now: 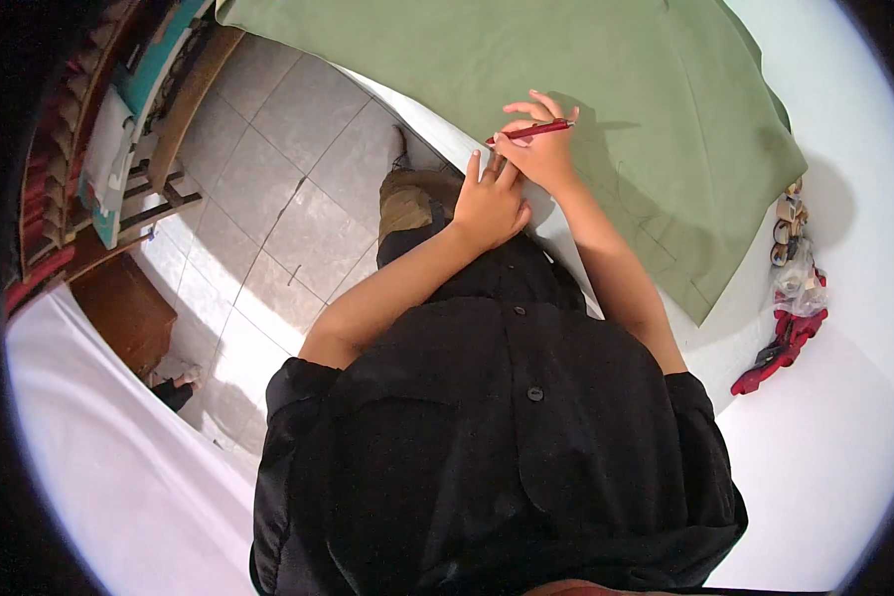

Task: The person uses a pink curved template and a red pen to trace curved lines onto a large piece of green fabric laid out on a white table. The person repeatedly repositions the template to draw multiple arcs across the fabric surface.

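My right hand [541, 157] is closed on a slim red pen [532, 131], thumb and index finger gripping it near one end while the other fingers fan outward. The pen lies nearly level, just over the table's near edge. Close by, with fingers stretched out, my left hand [489, 209] reaches up to the right hand. Whether the two hands touch I cannot tell. A large olive-green cloth [546, 60] spreads over the white tabletop [730, 333], and faint drawn lines run across its near right part.
Along the table's right side sit several tape rolls [783, 233], a clear plastic bag [801, 288] and a red fabric item [787, 348]. At left are a wooden rack [189, 109], a brown box-shaped piece of furniture [121, 310], tiled floor [268, 189] and a white-covered surface [99, 437].
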